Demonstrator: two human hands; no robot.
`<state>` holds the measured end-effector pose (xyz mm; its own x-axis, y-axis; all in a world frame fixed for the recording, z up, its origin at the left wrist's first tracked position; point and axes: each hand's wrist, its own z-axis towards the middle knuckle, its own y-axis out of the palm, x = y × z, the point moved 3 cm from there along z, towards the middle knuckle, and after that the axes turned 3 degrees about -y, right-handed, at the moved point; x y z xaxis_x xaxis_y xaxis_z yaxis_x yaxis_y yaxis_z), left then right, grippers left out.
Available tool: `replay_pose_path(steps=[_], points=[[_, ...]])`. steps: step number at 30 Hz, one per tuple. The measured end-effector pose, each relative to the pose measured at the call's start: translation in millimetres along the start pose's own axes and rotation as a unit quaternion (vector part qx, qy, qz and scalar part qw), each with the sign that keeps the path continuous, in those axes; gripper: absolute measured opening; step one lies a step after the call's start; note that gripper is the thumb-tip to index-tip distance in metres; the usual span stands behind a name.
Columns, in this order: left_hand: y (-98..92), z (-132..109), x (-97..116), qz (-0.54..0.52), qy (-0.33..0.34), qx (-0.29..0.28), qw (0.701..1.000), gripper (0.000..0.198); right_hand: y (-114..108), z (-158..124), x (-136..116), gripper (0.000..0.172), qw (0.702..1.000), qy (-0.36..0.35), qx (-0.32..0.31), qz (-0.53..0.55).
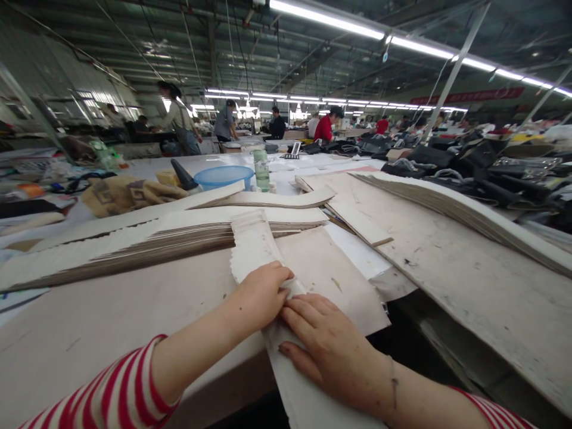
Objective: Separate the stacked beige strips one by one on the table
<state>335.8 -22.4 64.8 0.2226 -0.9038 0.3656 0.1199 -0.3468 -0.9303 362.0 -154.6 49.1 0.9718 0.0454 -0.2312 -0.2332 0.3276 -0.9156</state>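
A long white strip [251, 241] with a jagged left edge runs from the middle of the table down toward me. My left hand [261, 295] has its fingers curled and closed on the strip's upper surface, pinching material near its right side. Against those fingertips lie the fingers of my right hand [328, 345], which rests flat along the strip with the thumb apart. Under the strip is a pale board [322, 262]. Just beyond my left hand a thick stack of long white strips [179, 229] lies crosswise, its layered brown edges facing me.
At right, another stack of curved strips [469, 205] rests on a large stained board [447, 280]; a dark gap shows below it. Farther back are a blue basin [223, 177], a green bottle [261, 171], a patterned brown cloth [129, 195] and piled black goods [482, 161]. Several people work beyond.
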Motion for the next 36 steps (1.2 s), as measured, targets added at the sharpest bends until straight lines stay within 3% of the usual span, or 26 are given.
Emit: replay_pose_path(steps=[8,14,19,22,26,29,32,36], points=[[5.6,-3.0,5.5,0.105,0.048,-0.016,0.993,0.023,-0.8,0.8,0.1,0.032,1.000,-0.007,0.002,0.011],[7.4,-3.5,8.9,0.140,0.067,-0.036,0.987,0.019,3.1,-2.4,0.8,0.031,0.998,-0.022,0.050,-0.025],[9.2,-7.3,20.3,0.207,0.100,-0.044,0.972,0.025,3.5,-2.2,0.5,0.012,0.997,-0.019,0.046,-0.053],[8.5,-10.1,24.8,0.231,0.111,-0.060,0.965,0.029,-3.1,0.0,4.4,0.009,0.998,-0.014,0.040,-0.036],[1.7,-12.1,17.3,0.152,0.107,-0.067,0.980,0.024,-15.5,8.8,24.9,0.007,0.998,0.043,0.040,0.022],[-3.6,-12.7,5.3,0.072,0.093,-0.070,0.991,0.021,-20.8,21.0,42.0,0.034,0.996,0.059,0.033,0.061],[-8.0,-14.5,-4.2,-0.032,0.079,-0.088,0.992,0.029,-18.7,33.0,50.7,0.064,0.991,0.045,-0.036,0.120],[-14.6,-21.9,-11.9,-0.163,0.047,-0.106,0.980,0.055,-18.6,40.2,51.4,0.068,0.981,0.028,-0.113,0.154]])
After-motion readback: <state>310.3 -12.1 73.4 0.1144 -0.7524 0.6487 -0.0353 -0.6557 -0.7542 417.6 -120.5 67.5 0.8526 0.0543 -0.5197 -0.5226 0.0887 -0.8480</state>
